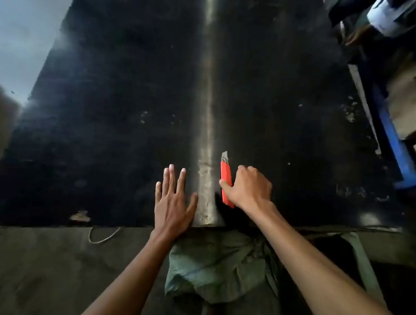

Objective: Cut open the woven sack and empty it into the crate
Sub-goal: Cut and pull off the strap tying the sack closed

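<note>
Head view: green woven sack (216,267) slumped, crumpled, below near edge of bench (106,96), between forearms, well short of both hands. Left hand (172,204) flat on black bench top, fingers straight and spread, holding nothing. Right hand (247,186) curled round red utility knife (226,177), thumb on its side, blade out, pointing away. Between hands: metal strip (210,106) along bench. White cord (102,236) looped on floor left of sack. Blue rack (394,139) with cardboard boxes (407,105) right; another person (385,17) top right.
</note>
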Action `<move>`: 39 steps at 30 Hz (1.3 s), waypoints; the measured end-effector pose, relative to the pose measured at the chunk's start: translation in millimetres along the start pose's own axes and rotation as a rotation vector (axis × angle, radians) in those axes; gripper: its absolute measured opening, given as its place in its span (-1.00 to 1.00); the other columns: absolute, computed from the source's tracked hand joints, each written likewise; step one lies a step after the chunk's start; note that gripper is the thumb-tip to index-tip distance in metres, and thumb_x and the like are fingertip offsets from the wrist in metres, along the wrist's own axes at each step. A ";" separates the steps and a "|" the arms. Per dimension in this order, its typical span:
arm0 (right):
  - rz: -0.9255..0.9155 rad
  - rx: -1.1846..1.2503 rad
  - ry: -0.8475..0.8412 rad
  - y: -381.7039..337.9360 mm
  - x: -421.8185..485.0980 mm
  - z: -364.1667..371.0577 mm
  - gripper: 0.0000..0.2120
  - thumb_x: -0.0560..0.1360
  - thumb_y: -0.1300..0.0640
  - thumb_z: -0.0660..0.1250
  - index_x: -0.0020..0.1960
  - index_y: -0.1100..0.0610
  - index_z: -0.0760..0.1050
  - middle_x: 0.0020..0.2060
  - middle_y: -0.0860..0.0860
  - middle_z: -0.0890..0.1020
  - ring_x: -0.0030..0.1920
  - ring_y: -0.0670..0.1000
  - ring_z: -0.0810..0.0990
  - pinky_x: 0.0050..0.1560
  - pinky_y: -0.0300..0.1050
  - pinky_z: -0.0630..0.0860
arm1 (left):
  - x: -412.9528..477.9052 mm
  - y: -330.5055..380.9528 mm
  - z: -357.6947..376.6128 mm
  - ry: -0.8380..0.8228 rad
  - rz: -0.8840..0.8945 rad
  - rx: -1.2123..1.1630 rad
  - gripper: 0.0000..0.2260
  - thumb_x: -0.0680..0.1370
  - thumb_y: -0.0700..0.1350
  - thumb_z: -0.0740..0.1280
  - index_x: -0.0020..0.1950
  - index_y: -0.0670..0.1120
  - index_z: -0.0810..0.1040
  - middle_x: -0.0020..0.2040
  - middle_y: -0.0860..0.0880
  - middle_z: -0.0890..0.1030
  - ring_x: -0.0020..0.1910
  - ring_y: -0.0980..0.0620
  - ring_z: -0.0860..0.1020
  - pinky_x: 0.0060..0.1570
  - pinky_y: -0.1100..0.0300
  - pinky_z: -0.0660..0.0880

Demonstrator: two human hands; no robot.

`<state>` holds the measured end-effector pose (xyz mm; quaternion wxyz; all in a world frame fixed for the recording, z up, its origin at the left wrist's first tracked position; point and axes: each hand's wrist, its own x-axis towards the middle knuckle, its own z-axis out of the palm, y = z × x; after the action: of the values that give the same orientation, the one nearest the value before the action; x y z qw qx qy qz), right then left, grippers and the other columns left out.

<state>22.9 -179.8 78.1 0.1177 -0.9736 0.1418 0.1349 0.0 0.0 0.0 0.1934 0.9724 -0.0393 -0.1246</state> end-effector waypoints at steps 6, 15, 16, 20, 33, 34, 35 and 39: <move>0.045 0.088 0.063 -4.0 29.7 39.2 -0.40 0.39 -0.29 0.39 0.14 0.19 0.51 0.05 0.14 0.63 0.04 0.20 0.66 -0.08 0.02 0.57 | 20.5 -3.5 49.1 0.143 -0.049 0.195 -0.42 0.69 0.14 -0.03 0.68 0.02 -0.06 0.69 -0.14 -0.13 0.66 -0.09 -0.16 0.61 -0.16 -0.09; 0.126 0.204 0.151 6.3 43.2 64.5 -0.56 0.39 -0.19 0.43 0.07 0.12 0.52 0.01 0.08 0.62 -0.02 0.16 0.65 -0.13 -0.01 0.55 | 26.0 -11.1 64.3 0.180 -0.039 0.262 -0.40 0.67 0.16 -0.01 0.68 0.03 -0.06 0.69 -0.16 -0.09 0.67 -0.11 -0.11 0.59 -0.21 0.00; 0.137 0.229 0.153 7.1 44.3 65.3 -0.60 0.38 -0.16 0.44 0.04 0.11 0.53 -0.02 0.07 0.63 -0.04 0.15 0.65 -0.13 0.00 0.56 | 25.9 -12.3 65.3 0.185 -0.042 0.265 -0.40 0.67 0.16 -0.01 0.68 0.03 -0.06 0.69 -0.16 -0.09 0.67 -0.11 -0.11 0.59 -0.22 0.00; 0.157 0.309 0.182 8.3 42.9 71.1 -0.72 0.36 -0.10 0.45 -0.09 0.07 0.56 -0.15 0.01 0.68 -0.11 0.09 0.65 -0.21 -0.13 0.46 | 26.7 -13.9 66.1 0.185 -0.043 0.268 -0.40 0.67 0.15 0.00 0.68 0.03 -0.07 0.69 -0.17 -0.09 0.67 -0.12 -0.11 0.59 -0.22 -0.01; 0.234 0.359 0.270 25.1 -94.1 77.2 -0.72 0.35 -0.14 0.47 -0.04 0.00 0.57 -0.16 -0.06 0.69 -0.16 0.00 0.64 -0.25 -0.20 0.36 | 23.4 -12.4 64.6 0.192 -0.014 0.199 -0.41 0.67 0.15 -0.08 0.68 0.02 -0.08 0.68 -0.19 -0.11 0.66 -0.13 -0.14 0.60 -0.21 -0.13; 0.239 0.353 0.273 27.9 -115.9 79.1 -0.72 0.36 -0.12 0.47 -0.04 0.00 0.56 -0.15 -0.04 0.69 -0.15 0.03 0.65 -0.24 -0.19 0.34 | 22.3 -11.6 62.7 0.180 -0.009 0.189 -0.41 0.67 0.15 -0.08 0.68 0.01 -0.09 0.68 -0.19 -0.12 0.66 -0.14 -0.15 0.59 -0.22 -0.14; 0.249 0.351 0.273 30.8 -138.1 81.9 -0.73 0.37 -0.11 0.48 -0.03 0.01 0.55 -0.14 -0.03 0.70 -0.14 0.05 0.66 -0.24 -0.18 0.34 | 20.4 -11.1 60.4 0.170 0.000 0.182 -0.41 0.67 0.14 -0.09 0.68 0.01 -0.09 0.68 -0.20 -0.13 0.66 -0.15 -0.16 0.59 -0.22 -0.15; 0.278 0.345 0.217 41.7 -217.1 103.9 -0.76 0.41 -0.10 0.45 -0.01 -0.02 0.52 -0.17 -0.03 0.72 -0.16 0.08 0.68 -0.26 -0.13 0.45 | 11.4 -15.6 51.7 0.124 0.057 0.160 -0.41 0.68 0.15 -0.10 0.68 -0.03 -0.10 0.67 -0.21 -0.16 0.66 -0.16 -0.19 0.59 -0.22 -0.18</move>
<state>-214.3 -137.9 37.2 0.2466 -0.9190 0.3071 0.0184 -1.9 -6.0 -54.9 0.1204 0.9891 -0.0648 -0.0553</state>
